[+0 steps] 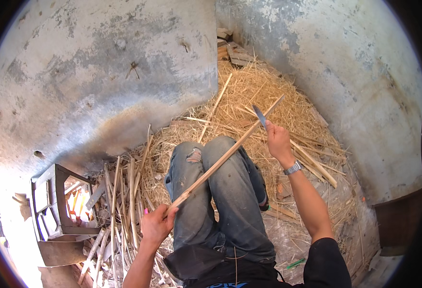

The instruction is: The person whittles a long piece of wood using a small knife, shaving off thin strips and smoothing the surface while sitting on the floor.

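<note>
A long, pale strip of split wood or bamboo (225,157) slants across my knees, its far end up over the shavings. My left hand (156,223) is closed round its near end, beside my left thigh. In my right hand (278,142) is a knife, its handle hidden by the fingers. The knife's blade (259,116) points up and to the left and crosses the strip close to its far end. A metal-banded watch (292,168) is on my right wrist. My jeans (230,197) are dusty and torn at one knee.
A heap of curly shavings (259,86) lies ahead, with loose strips (316,165) to the right. More sticks (133,201) stand and lie at the left, near a dark frame-like box (60,201). Worn walls (139,57) rise close on both sides. A green object (296,263) lies lower right.
</note>
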Demonstrator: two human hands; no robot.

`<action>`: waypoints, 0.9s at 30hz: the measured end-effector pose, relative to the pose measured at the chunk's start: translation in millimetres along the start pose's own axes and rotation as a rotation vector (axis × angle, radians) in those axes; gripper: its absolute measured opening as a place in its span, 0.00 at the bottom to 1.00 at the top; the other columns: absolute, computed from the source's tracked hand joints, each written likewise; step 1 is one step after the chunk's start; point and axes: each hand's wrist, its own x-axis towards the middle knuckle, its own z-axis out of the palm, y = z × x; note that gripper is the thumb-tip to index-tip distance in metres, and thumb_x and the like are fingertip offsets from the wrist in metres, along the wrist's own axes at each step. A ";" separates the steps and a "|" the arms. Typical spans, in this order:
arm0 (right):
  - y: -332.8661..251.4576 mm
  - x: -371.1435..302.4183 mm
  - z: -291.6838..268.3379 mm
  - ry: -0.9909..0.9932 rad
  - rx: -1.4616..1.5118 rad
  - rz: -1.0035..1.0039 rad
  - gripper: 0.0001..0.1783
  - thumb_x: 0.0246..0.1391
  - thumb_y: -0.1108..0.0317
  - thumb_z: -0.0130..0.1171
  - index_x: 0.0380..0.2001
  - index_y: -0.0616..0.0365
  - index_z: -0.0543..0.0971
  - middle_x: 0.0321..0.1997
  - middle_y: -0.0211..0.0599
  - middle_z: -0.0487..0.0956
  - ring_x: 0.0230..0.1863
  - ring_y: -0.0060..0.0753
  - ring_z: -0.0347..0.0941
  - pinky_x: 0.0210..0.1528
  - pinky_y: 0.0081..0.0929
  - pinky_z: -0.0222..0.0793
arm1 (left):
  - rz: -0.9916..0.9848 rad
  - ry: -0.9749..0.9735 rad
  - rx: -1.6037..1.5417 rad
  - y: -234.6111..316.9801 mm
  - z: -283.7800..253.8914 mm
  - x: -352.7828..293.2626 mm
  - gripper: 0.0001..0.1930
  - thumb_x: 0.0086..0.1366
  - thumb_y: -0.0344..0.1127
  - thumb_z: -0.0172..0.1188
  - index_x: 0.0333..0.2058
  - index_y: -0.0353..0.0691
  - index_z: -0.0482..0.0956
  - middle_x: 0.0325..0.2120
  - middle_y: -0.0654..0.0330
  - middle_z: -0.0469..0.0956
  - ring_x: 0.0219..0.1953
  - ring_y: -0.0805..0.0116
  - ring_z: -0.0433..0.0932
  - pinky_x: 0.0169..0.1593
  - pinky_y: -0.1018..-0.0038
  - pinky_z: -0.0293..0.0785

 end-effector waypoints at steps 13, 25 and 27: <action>1.7 -16.2 17.7 -0.009 -0.007 -0.146 0.29 0.75 0.57 0.44 0.21 0.65 0.75 0.13 0.50 0.66 0.14 0.46 0.62 0.22 0.46 0.57 | -0.062 -0.004 -0.032 34.5 10.0 14.7 0.16 0.66 0.46 0.70 0.29 0.40 0.79 0.15 0.51 0.76 0.19 0.47 0.79 0.24 0.60 0.71; -10.7 -18.8 8.9 -0.055 -0.016 -0.168 0.30 0.76 0.55 0.43 0.21 0.64 0.73 0.13 0.47 0.67 0.13 0.45 0.61 0.21 0.44 0.56 | -0.108 -0.002 -0.078 56.3 10.5 29.6 0.16 0.67 0.45 0.68 0.28 0.38 0.78 0.16 0.48 0.75 0.20 0.45 0.78 0.25 0.58 0.70; -4.2 -3.0 -5.4 -0.129 -0.002 -0.044 0.29 0.76 0.55 0.43 0.22 0.64 0.74 0.15 0.51 0.68 0.15 0.49 0.63 0.23 0.46 0.57 | -0.077 -0.009 -0.148 56.6 18.9 33.6 0.16 0.67 0.45 0.68 0.29 0.38 0.78 0.16 0.47 0.76 0.20 0.45 0.78 0.25 0.58 0.70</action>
